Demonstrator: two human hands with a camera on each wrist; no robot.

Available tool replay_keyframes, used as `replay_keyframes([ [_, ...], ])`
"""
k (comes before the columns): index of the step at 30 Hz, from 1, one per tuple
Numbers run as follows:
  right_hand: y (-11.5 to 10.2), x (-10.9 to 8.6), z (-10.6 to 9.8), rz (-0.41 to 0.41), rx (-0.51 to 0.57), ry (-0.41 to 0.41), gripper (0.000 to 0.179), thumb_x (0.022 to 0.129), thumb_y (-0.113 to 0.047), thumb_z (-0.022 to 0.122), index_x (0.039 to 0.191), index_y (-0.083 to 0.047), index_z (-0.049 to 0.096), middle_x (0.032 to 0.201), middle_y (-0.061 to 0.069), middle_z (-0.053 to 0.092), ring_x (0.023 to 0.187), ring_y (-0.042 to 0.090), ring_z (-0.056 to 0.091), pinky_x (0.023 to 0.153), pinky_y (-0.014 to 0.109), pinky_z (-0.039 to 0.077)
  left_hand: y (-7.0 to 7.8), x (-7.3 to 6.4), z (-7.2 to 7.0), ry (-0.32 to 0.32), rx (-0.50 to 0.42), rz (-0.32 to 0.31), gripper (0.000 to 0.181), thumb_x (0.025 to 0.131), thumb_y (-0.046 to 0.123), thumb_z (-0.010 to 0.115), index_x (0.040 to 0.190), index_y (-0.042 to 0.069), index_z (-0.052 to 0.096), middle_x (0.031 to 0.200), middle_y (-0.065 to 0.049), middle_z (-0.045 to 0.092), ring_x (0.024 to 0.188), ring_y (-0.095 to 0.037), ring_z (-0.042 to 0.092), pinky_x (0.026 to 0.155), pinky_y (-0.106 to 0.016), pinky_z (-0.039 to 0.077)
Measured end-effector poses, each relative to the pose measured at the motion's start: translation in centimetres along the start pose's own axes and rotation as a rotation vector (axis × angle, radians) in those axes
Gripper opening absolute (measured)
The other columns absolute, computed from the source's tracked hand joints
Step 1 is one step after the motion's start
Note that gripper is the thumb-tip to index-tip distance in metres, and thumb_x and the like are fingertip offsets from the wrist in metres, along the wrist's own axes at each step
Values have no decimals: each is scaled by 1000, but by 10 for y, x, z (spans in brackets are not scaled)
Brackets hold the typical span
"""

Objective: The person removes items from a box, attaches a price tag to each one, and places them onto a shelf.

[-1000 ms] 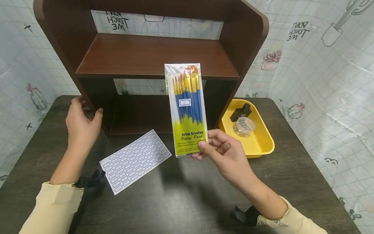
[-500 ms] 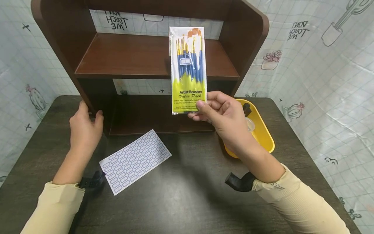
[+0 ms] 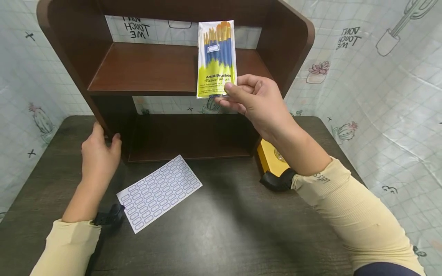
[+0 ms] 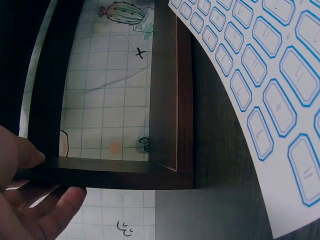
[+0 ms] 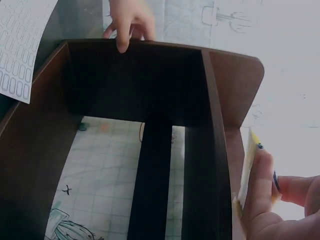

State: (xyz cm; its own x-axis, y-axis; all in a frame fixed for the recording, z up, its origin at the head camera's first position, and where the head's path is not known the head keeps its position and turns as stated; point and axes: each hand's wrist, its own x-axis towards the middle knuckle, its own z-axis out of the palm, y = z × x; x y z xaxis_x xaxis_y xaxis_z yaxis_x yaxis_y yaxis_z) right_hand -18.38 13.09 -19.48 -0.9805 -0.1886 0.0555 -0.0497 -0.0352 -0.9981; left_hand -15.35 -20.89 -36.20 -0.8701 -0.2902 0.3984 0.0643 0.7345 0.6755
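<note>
My right hand [image 3: 260,101] pinches the lower right corner of a pack of artist brushes [image 3: 216,61], thumb on the front and fingers behind. The pack is held upright before the upper shelf, with blue-handled brushes, a yellow-green base and a small white label stuck on it. In the right wrist view the pack [image 5: 246,175] shows edge-on beside the fingers. My left hand [image 3: 100,155] grips the left side panel of the dark brown wooden shelf [image 3: 148,69]. Seen from the left wrist, thumb and fingers lie on either side of the panel edge [image 4: 115,175].
A sheet of blue-bordered labels [image 3: 159,193] lies on the dark table [image 3: 207,237] in front of the shelf. At the right, my forearm partly covers a yellow tray [image 3: 271,159]. A patterned curtain [image 3: 376,126] surrounds the table.
My right hand has lifted the brush pack from in front of the lower compartment up to the upper shelf. The right forearm now covers much of the tray. My left hand stays at the panel.
</note>
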Motion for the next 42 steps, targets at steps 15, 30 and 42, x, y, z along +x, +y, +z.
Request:
replay_keyframes([
  [15,-15,27,15,130,-66,-9,34,100,-12,69,128,8,64,135,20,67,89,19,79,85,25,61,2,-1,3,-16,1,0,35,105,12,55,137,-3,52,127,-31,68,106,-53,70,82,-65,57],
  [30,-19,33,18,101,-302,-17,36,102,-13,67,133,6,64,127,19,70,78,15,76,80,22,62,5,-2,5,-13,-5,-9,36,105,12,55,138,-2,51,128,-31,68,106,-52,70,83,-64,58],
  [42,-16,36,15,-71,-711,-11,29,101,-20,68,121,1,69,82,3,71,58,9,45,53,20,36,2,-1,3,9,-14,-6,36,105,12,55,138,-2,52,129,-31,68,108,-53,69,84,-65,57],
])
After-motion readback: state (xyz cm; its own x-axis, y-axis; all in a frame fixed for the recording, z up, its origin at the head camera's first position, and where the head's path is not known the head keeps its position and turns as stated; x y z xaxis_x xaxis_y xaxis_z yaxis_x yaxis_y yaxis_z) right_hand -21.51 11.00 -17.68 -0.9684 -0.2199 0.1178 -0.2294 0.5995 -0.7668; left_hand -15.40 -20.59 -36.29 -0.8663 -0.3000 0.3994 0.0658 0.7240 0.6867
